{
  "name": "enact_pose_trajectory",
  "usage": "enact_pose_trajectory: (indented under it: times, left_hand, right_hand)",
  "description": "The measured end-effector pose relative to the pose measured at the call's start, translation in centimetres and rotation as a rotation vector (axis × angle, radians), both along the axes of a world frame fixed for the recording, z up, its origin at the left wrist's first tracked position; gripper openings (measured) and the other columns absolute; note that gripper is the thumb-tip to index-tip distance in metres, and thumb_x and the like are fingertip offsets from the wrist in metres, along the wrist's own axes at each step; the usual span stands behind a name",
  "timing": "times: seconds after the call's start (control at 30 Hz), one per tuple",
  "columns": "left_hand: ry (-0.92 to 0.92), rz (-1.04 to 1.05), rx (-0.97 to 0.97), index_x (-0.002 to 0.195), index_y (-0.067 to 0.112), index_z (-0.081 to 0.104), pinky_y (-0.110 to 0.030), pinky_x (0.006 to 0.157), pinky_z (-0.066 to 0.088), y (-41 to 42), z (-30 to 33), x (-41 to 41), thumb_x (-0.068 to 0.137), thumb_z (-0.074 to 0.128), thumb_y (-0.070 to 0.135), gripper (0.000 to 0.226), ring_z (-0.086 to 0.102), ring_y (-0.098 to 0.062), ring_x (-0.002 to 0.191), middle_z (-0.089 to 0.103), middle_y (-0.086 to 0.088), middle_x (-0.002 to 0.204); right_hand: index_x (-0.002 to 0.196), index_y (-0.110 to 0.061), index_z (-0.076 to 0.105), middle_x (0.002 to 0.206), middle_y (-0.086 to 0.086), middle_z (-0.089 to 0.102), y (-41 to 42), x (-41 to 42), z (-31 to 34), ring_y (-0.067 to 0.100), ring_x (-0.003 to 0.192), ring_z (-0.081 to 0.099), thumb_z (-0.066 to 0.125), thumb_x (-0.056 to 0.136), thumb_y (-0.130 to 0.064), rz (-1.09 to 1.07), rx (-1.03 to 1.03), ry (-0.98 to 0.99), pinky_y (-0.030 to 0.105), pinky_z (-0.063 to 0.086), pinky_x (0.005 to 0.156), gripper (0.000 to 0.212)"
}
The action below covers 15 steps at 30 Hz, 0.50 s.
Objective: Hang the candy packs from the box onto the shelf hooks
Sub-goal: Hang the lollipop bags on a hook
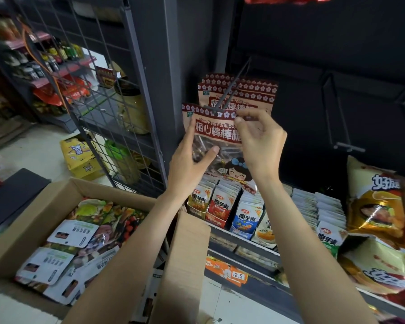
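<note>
In the head view the left hand (192,157) supports the candy pack (216,136) from its side, thumb on the front, while the right hand (257,141) pinches its top edge at the hook (229,94), probably to guide the hole on. The hole is hidden; the box (185,253) waits below.

Single head view, angled down, close to shelf (243,242)

Pale floor (35,153); wire rack (108,90).
</note>
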<state>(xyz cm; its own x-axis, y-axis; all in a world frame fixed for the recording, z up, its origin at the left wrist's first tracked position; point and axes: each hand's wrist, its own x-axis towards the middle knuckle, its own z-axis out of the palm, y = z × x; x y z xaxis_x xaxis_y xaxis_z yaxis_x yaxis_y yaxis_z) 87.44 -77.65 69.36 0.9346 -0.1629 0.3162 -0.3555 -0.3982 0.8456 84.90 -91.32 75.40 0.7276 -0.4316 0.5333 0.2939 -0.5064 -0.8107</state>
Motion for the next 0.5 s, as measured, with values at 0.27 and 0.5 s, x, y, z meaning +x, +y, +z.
enact_pose_trajectory:
  times: [0.27,0.5]
  left_hand:
    - [-0.016,-0.013,0.006,0.151,0.036,0.014,-0.006,0.092,0.033,0.65,0.08,0.43,0.089,0.06,0.044,0.077,0.043,0.0,0.125,0.045,0.008,0.144]
    - [-0.023,0.069,0.124,0.15,0.039,0.013,-0.011,0.08,0.032,0.54,-0.23,0.07,0.086,0.053,0.059,0.078,0.04,0.001,0.114,0.048,0.002,0.139]
  right_hand:
    - [0.1,-0.017,0.071,0.091,-0.02,0.065,0.11,-0.08,0.09,-0.004,0.092,0.062,0.063,0.089,-0.01,-0.024,0.086,0.057,0.024,0.051,0.091,0.015]
    - [0.101,-0.018,0.071,0.094,-0.011,0.069,-0.04,-0.25,0.3,0.007,0.093,0.065,0.063,0.09,-0.012,-0.011,0.092,0.102,0.038,0.053,0.091,0.015]
